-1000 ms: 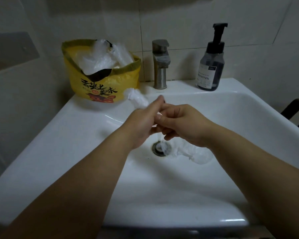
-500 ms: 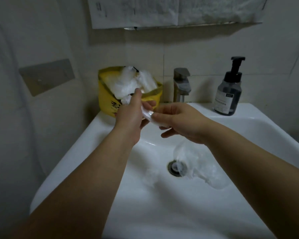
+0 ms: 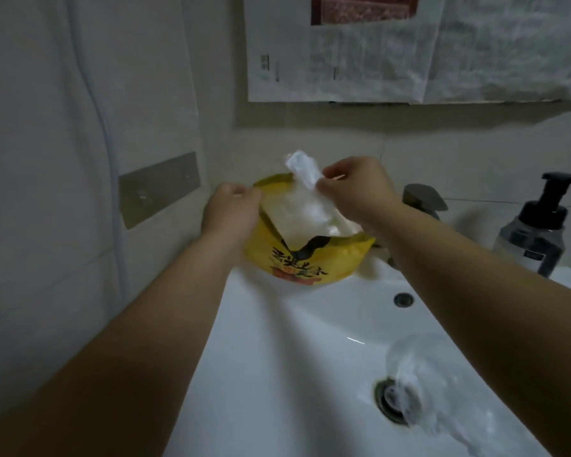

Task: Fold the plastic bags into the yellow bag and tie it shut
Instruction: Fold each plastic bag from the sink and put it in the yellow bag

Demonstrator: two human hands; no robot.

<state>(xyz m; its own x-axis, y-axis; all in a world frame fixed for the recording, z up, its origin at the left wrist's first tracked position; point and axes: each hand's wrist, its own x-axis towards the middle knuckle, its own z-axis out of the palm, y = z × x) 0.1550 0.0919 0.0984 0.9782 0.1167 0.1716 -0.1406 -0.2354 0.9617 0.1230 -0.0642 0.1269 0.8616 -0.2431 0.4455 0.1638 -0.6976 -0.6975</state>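
The yellow bag [image 3: 343,255] has big black Chinese words on its front, too blurry to read. The soap bottle [image 3: 531,239] label and the paper on the wall [image 3: 343,61] are too blurry too

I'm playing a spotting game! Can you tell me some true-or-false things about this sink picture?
1. The right hand pinches a folded plastic bag above the yellow bag. True.
2. The left hand rests in the sink. False: it grips the yellow bag's rim.
3. A loose plastic bag lies in the sink. True.
4. The yellow bag is tied shut. False: its top is open.
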